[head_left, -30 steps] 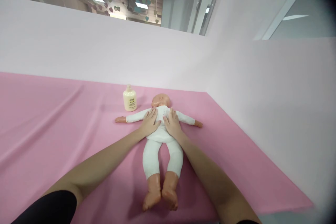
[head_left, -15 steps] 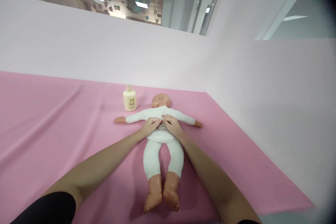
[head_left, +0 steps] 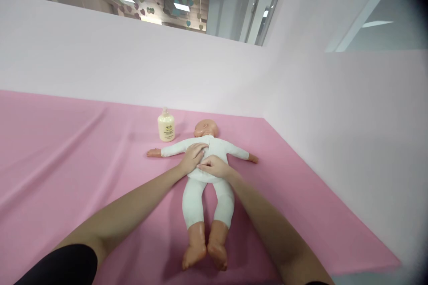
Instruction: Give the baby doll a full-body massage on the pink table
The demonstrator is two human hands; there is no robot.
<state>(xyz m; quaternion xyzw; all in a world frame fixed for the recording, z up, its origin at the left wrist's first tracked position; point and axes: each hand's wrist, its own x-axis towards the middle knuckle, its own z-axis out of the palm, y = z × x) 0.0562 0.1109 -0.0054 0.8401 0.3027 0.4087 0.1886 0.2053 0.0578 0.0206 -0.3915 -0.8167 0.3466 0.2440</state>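
Doll (head_left: 207, 173) lies face-up on the pink sheet (head_left: 83, 164), near its far right corner, bottle (head_left: 166, 127) just beside its head.

Left hand (head_left: 192, 158) lies flat and open on the chest. Right hand (head_left: 214, 167) rests on the belly with fingers curled, index tip at the suit's midline; neither grips anything.

Progress, my read: mid-way through working the white suit's front. Suit fully on, limbs covered, bottle capped and untouched.

Long axis runs near-to-far: head away, feet toward the camera. Arms spread crosswise, left-right.
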